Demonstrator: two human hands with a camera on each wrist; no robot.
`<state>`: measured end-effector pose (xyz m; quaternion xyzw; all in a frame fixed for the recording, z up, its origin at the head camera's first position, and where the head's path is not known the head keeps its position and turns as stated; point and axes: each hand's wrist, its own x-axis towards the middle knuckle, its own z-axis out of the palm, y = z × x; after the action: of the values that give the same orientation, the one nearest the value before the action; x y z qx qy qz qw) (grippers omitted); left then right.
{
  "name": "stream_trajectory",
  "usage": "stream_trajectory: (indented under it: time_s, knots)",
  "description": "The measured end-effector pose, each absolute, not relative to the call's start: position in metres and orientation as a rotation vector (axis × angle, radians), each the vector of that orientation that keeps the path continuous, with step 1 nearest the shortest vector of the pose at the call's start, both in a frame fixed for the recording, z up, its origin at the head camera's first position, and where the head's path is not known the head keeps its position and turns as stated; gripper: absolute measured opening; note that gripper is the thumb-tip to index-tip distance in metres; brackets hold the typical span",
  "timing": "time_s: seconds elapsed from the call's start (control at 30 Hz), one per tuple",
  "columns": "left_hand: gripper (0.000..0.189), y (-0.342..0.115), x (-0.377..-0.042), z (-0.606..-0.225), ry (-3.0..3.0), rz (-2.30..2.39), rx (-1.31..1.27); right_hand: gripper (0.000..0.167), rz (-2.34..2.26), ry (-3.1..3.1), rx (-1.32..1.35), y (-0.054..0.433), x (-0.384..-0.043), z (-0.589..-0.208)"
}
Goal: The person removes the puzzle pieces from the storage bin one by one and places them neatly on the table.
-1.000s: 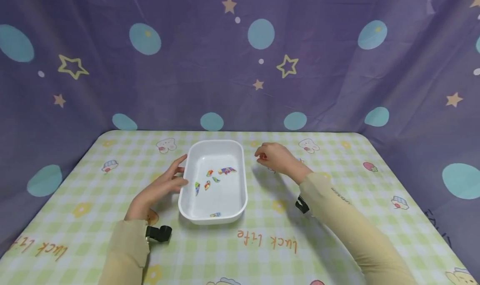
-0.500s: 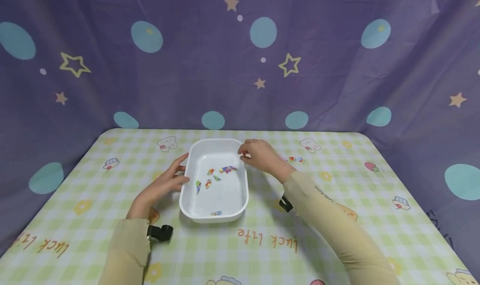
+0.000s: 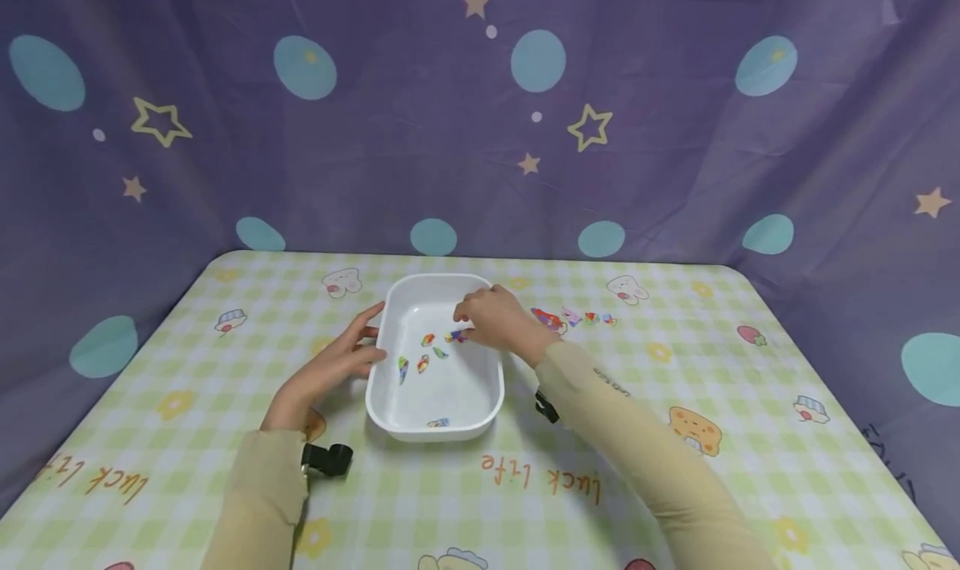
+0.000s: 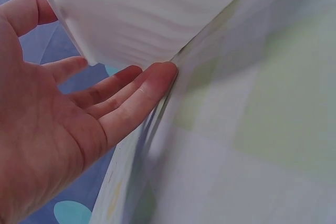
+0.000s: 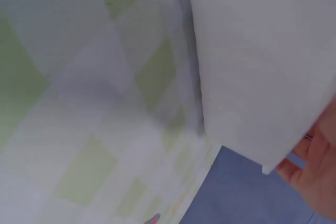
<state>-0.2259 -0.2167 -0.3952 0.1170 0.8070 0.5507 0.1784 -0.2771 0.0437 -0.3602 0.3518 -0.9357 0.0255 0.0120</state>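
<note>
A white tray point(image 3: 435, 407) sits on the table with several small, brightly patterned flat pieces lying in it. My left hand point(image 3: 327, 376) is at its left side; fairly straight fingers touch the outer wall and the thumb tip meets the rim, as the left wrist view also shows. Over the tray's right rim reaches my right hand point(image 3: 498, 320). Its thumb tip overlaps a multicoloured piece point(image 3: 453, 337), with the index finger bent above and a gap between them. In the right wrist view, fingers point(image 5: 290, 171) show partly beyond the tray's edge.
Right of the tray, several more pieces lie in a row on the checked tablecloth, a red and blue one point(image 3: 549, 318) nearest the hand and a pink one point(image 3: 572, 317) beside it. A purple patterned curtain point(image 3: 480, 195) hangs behind the table.
My right hand has moved left from the tablecloth, across the rim and into the tray, uncovering the row of pieces on the right. The left hand has stayed at the tray's side.
</note>
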Motion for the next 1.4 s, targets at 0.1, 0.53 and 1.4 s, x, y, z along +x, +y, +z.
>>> stream_trajectory:
  time_s: [0.1,0.53,1.4]
  knots:
    - [0.073,-0.216,-0.226,-0.395,2.287,1.555,0.318,0.026,0.044,-2.950,1.074,0.039,-0.278,-0.363]
    - [0.072,-0.214,-0.226,-0.396,2.296,1.546,0.301,0.023,-0.208,-3.051,0.986,0.027,-0.284,-0.374]
    - [0.072,-0.214,-0.223,-0.394,2.293,1.553,0.290,0.003,-0.213,-3.109,0.997,0.022,-0.286,-0.373]
